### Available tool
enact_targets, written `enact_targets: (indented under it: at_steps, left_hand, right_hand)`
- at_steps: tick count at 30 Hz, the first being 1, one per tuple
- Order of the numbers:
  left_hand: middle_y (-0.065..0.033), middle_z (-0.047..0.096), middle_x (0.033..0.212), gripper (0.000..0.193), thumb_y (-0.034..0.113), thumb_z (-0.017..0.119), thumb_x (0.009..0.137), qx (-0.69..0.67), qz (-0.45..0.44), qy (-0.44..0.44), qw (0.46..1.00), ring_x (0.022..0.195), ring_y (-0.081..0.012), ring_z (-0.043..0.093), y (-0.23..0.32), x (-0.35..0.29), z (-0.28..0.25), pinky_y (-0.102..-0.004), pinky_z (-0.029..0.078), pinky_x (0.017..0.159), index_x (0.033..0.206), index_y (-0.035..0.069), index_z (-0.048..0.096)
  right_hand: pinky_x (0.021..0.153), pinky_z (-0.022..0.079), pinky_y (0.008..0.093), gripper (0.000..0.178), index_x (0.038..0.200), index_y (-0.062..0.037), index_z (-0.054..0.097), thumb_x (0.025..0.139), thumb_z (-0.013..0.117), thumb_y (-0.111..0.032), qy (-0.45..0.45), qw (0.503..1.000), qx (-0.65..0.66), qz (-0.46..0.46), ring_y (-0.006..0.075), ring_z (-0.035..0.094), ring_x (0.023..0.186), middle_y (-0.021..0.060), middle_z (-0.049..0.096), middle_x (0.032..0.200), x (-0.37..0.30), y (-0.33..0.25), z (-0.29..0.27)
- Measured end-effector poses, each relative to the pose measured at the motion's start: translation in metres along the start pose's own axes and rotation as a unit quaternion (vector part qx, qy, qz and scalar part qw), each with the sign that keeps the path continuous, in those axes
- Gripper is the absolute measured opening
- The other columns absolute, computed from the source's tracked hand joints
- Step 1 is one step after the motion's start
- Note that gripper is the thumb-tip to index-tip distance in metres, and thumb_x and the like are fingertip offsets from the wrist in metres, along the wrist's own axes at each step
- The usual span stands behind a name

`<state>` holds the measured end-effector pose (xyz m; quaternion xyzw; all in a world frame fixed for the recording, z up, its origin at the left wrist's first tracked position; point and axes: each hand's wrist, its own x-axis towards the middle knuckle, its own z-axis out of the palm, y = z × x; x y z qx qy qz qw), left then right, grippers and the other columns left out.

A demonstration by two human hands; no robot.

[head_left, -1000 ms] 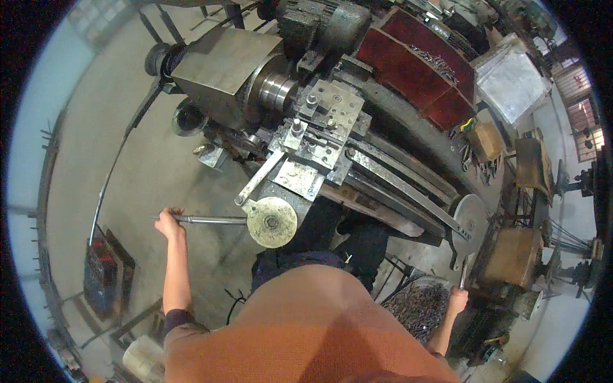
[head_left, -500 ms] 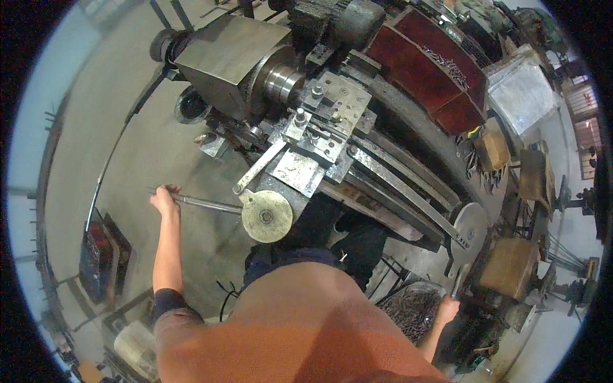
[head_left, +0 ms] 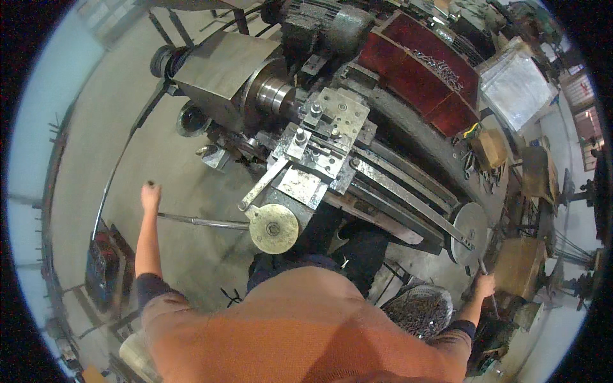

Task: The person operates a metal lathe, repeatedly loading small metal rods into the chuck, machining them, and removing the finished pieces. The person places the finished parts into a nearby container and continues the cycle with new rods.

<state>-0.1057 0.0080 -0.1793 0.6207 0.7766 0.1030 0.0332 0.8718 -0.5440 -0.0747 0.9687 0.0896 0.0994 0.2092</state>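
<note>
A small lathe-like machine fills the middle, with a round metal chuck and a tool block facing it. My left hand is closed, held out to the left just beyond the outer end of a metal lever. A small dark spot shows at the top of that fist; what it holds, if anything, cannot be made out. The lever runs from a pale round disc at the machine's front. My right hand grips a handle bar beside the grey wheel at the machine's right end.
A red metal tray with small metal parts stands behind the machine. Wrenches and a wooden block lie farther right. Near my right arm sits a basket full of dark small pieces. A dark red box stands on the left.
My left hand has come off the lever and closed. My right hand has swung rightward and up with the handle bar. The view has shifted slightly.
</note>
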Motion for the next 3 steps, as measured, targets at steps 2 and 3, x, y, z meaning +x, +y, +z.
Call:
enact_targets:
  at_steps: [2, 3]
  left_hand:
    - [-0.0228, 0.055, 0.109, 0.042, 0.026, 0.055, 0.077, 0.018, 0.046, -0.102, 0.994, 0.107, -0.0340, 0.050, 0.069, 0.020, -0.001, -0.0398, 0.041, 0.088, 0.110, 0.000, 0.056]
    - [-0.0216, 0.053, 0.115, 0.041, 0.029, 0.053, 0.082, 0.099, 0.109, -0.125, 0.981, 0.112, -0.0329, 0.046, 0.074, 0.028, 0.021, -0.0399, 0.038, 0.093, 0.112, 0.001, 0.055]
  right_hand:
    - [0.085, 0.041, 0.0474, 0.046, 0.111, -0.0040, 0.052, 0.078, 0.050, -0.036, 0.098, 0.994, 0.042, -0.005, 0.0325, 0.051, 0.105, 0.0151, 0.055, 0.113, -0.022, -0.004, 0.003]
    - [0.085, 0.041, 0.0474, 0.046, 0.111, -0.0040, 0.052, 0.078, 0.050, -0.036, 0.094, 0.995, 0.043, -0.004, 0.0325, 0.051, 0.105, 0.0151, 0.055, 0.113, -0.028, -0.006, 0.002]
